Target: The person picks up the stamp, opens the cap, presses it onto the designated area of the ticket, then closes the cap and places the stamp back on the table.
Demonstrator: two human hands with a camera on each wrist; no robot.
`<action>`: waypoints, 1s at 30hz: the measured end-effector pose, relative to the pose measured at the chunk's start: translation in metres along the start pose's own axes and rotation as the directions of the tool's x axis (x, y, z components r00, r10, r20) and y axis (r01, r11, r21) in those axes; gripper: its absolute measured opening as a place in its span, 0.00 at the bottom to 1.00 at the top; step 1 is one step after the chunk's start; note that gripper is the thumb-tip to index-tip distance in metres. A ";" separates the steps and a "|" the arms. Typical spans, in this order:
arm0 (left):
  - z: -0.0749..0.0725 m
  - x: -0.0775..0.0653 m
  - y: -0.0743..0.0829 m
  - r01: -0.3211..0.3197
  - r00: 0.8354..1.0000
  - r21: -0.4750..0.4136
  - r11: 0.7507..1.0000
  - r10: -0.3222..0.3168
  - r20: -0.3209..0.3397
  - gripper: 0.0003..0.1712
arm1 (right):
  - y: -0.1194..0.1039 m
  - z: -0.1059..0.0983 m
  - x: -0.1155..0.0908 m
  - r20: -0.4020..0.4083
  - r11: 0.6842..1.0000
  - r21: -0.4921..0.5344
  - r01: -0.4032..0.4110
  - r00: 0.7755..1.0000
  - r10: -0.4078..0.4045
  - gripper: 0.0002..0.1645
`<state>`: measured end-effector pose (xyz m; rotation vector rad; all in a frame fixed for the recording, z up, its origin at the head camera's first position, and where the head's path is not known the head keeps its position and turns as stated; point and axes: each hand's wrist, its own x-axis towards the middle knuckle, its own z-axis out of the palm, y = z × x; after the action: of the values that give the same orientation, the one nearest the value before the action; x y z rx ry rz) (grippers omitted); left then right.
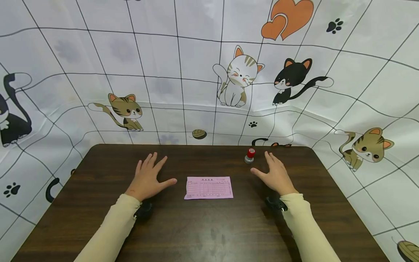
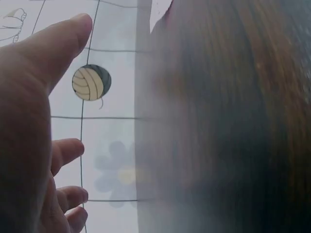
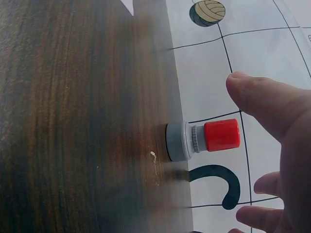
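Observation:
A pink printed form (image 1: pixel 208 188) with a ruled grid lies flat near the middle of the dark table. Left of it, my left hand (image 1: pixel 148 179) is held with fingers spread and nothing in it. To the right of the form, my right hand (image 1: pixel 274 174) is likewise spread and holds nothing. Just beyond the right thumb stands a small stamp (image 1: pixel 249 156) with a red top and a grey base, upright on the table. In the right wrist view the stamp (image 3: pixel 204 140) shows between the thumb and the other fingers, apart from them.
The dark wooden table (image 1: pixel 209 229) ends at a white cloth wall (image 1: pixel 163 87) printed with cats, paws and grid lines. Black wrist cameras (image 1: pixel 144 211) sit under both forearms, which wear pale yellow sleeves (image 1: pixel 111 227).

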<state>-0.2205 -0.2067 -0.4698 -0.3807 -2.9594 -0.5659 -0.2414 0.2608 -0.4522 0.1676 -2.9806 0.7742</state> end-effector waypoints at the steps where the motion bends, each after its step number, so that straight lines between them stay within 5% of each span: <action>1: 0.000 0.000 0.001 -0.004 1.000 -0.001 1.000 0.004 0.005 0.61 | 0.001 0.000 0.001 0.011 1.000 0.012 -0.004 1.000 0.004 0.63; 17: 0.011 0.007 0.028 -0.067 0.993 -0.097 0.993 0.076 0.091 0.58 | 0.005 -0.001 0.028 0.050 0.981 0.193 -0.014 0.999 0.005 0.49; 30: 0.018 0.011 0.043 -0.076 0.971 -0.308 0.948 0.141 0.193 0.56 | 0.014 0.002 0.049 0.067 0.949 0.315 -0.013 0.998 -0.008 0.41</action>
<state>-0.2204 -0.1589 -0.4696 -0.6683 -3.0262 -1.0237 -0.2921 0.2673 -0.4569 0.2066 -2.8960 1.2667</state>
